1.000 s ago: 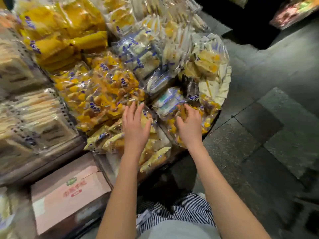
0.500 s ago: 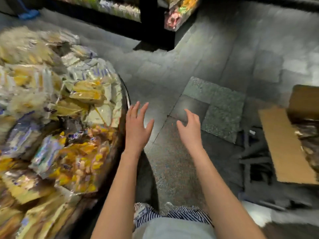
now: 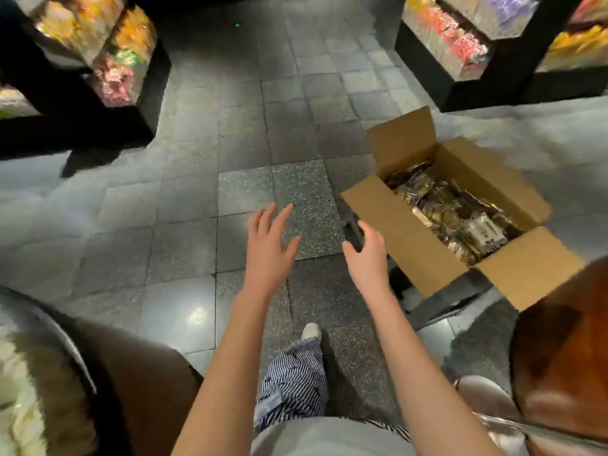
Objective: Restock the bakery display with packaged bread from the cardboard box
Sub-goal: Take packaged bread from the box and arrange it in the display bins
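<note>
Both hands are empty: the left hand [image 3: 268, 255] spreads open over the floor [image 3: 184, 205], the right hand [image 3: 367, 258] hangs loosely curled just beside the cardboard box [image 3: 403, 235], where the packaged bread [image 3: 454, 209] lies heaped. Those film packets look light, soft, slippery and crushable, best cupped loosely around the middle. Half a second ago the bakery display [image 3: 36, 383] filled the left; now it sits lower-left, the box fully visible.

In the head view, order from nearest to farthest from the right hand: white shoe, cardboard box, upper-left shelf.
1. Cardboard box, beside the right hand, to its right.
2. White shoe, lower, on the floor.
3. Shelf, far at upper left.
</note>
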